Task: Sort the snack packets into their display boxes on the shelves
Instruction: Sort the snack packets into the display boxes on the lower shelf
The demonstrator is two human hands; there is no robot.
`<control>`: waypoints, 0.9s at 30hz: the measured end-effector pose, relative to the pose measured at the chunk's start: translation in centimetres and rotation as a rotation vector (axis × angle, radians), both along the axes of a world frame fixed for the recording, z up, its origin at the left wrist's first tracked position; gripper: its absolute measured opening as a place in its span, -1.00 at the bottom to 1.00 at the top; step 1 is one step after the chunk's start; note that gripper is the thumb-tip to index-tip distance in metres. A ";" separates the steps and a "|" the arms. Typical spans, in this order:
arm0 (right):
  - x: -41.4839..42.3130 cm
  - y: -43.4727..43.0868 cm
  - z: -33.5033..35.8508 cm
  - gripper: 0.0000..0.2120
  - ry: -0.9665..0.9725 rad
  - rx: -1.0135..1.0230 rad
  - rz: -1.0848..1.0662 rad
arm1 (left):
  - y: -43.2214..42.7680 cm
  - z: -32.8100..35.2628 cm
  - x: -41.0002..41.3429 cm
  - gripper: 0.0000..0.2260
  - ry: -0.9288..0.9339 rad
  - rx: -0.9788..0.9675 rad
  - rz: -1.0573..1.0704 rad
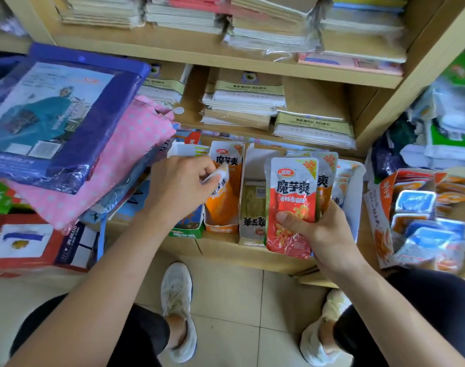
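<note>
our right hand (320,226) holds a small fan of snack packets near the middle of the scene, thumb pressed across the front of a red packet (292,205) and the other fingers curled round behind; at least one orange-edged packet (326,178) sits tucked behind the red one in the same grip. our left hand (181,186) reaches in from the left, its thumb and fingertips pinching an orange packet (222,186) that stands inside the orange display box (220,226). just right of that box stands a white display box (252,229) with a pale packet lying in it, and further right another white box (352,186) holds a row of similar packets. a green box (187,231) sits just left of the orange one. at the far right, a red carton (382,207) holds blue and orange sachets (414,202). to the left, a pink dotted bundle (120,165) and a blue plastic-wrapped pack (59,115) lean over the low boxes. behind, the wooden shelf (226,64) carries stacks of notebooks (247,99). below, we see our white shoes (177,300) on the tiled floor (239,300).
</note>
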State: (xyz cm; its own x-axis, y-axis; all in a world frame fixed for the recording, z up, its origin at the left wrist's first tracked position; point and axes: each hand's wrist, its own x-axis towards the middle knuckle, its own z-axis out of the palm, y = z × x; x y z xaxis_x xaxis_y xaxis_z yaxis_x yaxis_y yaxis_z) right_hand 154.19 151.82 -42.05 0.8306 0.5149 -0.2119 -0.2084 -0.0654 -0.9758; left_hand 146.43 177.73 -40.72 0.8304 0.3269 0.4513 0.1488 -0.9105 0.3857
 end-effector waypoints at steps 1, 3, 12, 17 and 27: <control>0.0 0.0 -0.1 -0.44 0.005 -0.004 0.000 | 0.0 0.0 0.2 -0.82 -0.064 -0.025 0.062; 0.0 -0.1 -0.2 -0.42 0.009 -0.010 -0.004 | 0.0 0.2 0.5 -0.85 -0.124 -0.046 0.167; -0.4 -0.3 0.2 -0.44 0.021 0.044 0.027 | -0.4 -0.8 1.1 -0.41 0.066 -0.196 0.296; -1.4 -1.7 0.6 -0.49 0.103 0.152 0.096 | -4.9 0.2 -1.5 -0.71 -0.189 -0.366 0.111; -5.8 -3.9 -0.2 -0.47 -0.046 0.154 0.214 | -15.6 -0.5 -6.6 -0.57 0.037 -1.009 0.042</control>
